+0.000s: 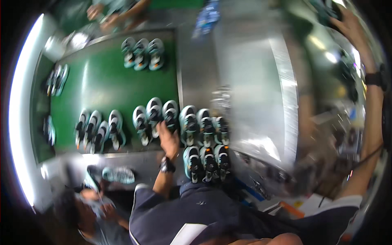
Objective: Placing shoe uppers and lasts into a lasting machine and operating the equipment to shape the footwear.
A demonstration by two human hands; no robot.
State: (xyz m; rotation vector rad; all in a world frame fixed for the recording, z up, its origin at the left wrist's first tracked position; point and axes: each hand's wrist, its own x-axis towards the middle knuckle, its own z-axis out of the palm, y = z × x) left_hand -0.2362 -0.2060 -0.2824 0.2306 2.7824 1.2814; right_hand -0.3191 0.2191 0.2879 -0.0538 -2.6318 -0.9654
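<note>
The green conveyor belt is taken as the landmark here: a flat, matte green surface framed by brushed metal rails. At its right edge a trio of teal-and-white sneakers is being reached by the left hand, which is laid on the rightmost shoe of the three with the fingers curled over it; a dark wristwatch is seen on that wrist. Just right of the belt, on the shiny steel table, six more sneakers are stood in two rows of three, black laces and orange accents showing. Further left on the belt another cluster of shoes is lined up, and a third trio is parked at the belt's far end. The right hand is raised well right of the belt, pressed to a dark object; whether it is gripped cannot be told through the blur. Beyond the belt's far end, a co-worker's hands are glimpsed. A loose single sneaker is lying below the belt's near edge.
</note>
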